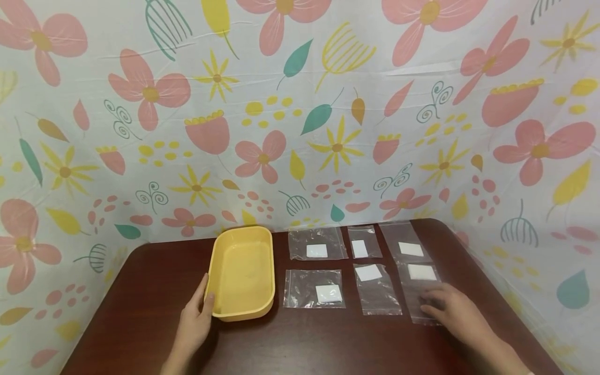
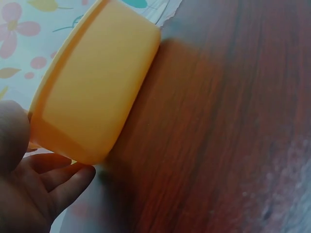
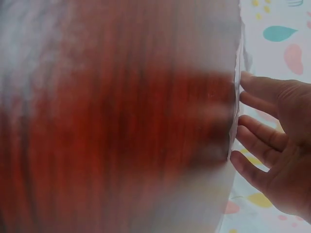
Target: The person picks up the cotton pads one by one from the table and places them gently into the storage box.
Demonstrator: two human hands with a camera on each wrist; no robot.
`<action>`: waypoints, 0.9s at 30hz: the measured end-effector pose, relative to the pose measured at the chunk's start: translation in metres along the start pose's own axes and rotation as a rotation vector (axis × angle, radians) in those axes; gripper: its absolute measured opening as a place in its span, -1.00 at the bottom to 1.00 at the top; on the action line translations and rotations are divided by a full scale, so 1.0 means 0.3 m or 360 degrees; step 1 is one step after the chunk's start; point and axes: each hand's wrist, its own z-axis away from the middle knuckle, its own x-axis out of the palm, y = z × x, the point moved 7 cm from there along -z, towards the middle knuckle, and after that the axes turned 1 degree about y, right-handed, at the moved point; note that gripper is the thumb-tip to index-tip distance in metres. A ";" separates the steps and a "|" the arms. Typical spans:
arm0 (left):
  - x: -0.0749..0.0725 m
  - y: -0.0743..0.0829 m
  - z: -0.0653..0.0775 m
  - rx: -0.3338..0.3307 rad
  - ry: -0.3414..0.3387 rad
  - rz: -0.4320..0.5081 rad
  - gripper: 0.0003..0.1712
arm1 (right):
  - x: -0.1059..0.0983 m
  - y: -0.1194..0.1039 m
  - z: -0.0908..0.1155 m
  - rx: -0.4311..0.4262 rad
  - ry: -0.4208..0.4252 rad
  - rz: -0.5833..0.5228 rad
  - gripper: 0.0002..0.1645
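At the left, a yellow rectangular plastic tray (image 1: 241,314) stands on the dark wooden table. My left hand (image 1: 194,316) grips its near left side, thumb at the rim and fingers along the outer wall (image 2: 97,87). Several clear zip bags lie to the right, each with a white rectangular piece. My right hand (image 1: 452,310) is over the lower end of the front right bag (image 1: 412,299), whose white piece (image 1: 422,272) shows at its far end. In the right wrist view, the spread fingertips (image 3: 235,158) are right at a thin plastic edge.
Beside the tray lie a front left bag (image 1: 300,291) and a back left bag (image 1: 297,242). Middle bags (image 1: 382,297) and a back right bag (image 1: 398,232) complete two rows. A floral cloth (image 1: 328,172) hangs behind the table (image 1: 281,346) and along its sides.
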 end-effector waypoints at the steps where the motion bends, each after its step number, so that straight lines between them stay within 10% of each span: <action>1: 0.000 0.001 0.002 -0.0004 -0.0001 -0.0004 -0.32 | 0.001 0.001 0.000 0.0001 0.0001 0.0003 -0.69; 27: 0.009 -0.011 0.003 -0.0056 -0.0030 0.0010 -0.35 | 0.002 0.001 -0.009 -0.0033 0.0082 -0.0029 -0.70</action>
